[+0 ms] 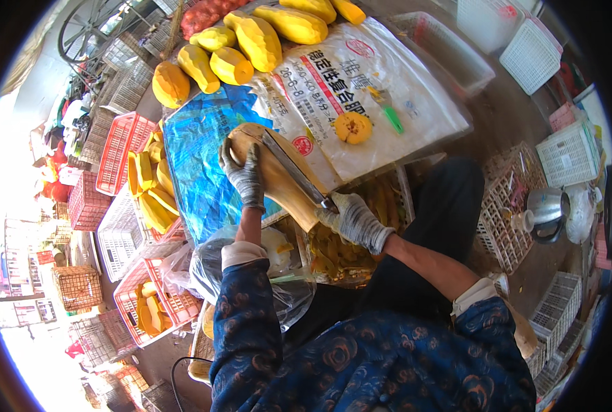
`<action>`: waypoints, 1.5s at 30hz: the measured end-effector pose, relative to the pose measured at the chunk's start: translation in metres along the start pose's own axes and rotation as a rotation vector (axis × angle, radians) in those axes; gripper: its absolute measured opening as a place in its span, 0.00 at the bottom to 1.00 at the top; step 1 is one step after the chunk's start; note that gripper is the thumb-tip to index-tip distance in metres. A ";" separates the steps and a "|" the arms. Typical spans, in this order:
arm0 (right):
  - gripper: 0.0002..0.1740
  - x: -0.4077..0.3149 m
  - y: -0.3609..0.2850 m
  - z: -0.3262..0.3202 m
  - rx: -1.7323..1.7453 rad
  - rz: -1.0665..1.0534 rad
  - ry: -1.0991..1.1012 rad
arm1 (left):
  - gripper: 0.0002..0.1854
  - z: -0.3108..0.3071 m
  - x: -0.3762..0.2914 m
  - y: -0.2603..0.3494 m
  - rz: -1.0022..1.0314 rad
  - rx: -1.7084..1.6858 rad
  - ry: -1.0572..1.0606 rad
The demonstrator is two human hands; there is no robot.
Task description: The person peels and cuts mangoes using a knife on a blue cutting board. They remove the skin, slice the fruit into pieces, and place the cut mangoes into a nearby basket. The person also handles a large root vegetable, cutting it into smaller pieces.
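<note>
In a striped knit glove, my left hand (244, 172) grips the upper side of a large unpeeled tan squash (280, 188). My gloved right hand (354, 219) is shut on the handle of a long-bladed knife (295, 170), whose blade lies along the squash. The squash slants over the table's near edge. Several peeled yellow squashes (254, 38) lie along the far side of the table. On the white woven sack (403, 98) are a cut round squash piece (353, 127) and a green-handled tool (392, 118). Peelings (336, 252) fill a container below my hands.
A blue plastic sheet (197, 149) covers the table's left part. At left, crates hold yellow squash pieces (154, 206), and a red-and-white crate (156, 329) holds more. A clear plastic bag (290, 293) is near my left forearm. A steel kettle (548, 206) and plastic crates (568, 154) stand at right.
</note>
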State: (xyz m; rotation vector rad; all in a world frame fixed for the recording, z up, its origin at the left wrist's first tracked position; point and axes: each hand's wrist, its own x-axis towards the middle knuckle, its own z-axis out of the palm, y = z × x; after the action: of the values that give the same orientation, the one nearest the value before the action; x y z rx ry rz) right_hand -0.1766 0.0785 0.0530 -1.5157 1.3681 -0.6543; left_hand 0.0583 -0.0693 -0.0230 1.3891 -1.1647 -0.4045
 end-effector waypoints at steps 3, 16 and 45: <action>0.19 0.003 0.017 0.008 -0.004 -0.035 0.030 | 0.36 0.000 -0.001 0.002 0.016 0.002 0.003; 0.11 -0.005 0.046 0.020 0.096 -0.290 0.243 | 0.51 0.003 -0.032 0.023 -0.297 0.043 0.162; 0.07 0.041 -0.121 -0.071 0.051 -0.746 0.465 | 0.68 -0.072 -0.020 0.064 -0.125 1.039 -0.823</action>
State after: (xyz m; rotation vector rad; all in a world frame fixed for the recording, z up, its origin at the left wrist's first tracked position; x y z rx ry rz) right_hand -0.1757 0.0083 0.1807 -1.9080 1.0579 -1.5690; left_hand 0.0828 0.0000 0.0419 2.2976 -2.1402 -0.5050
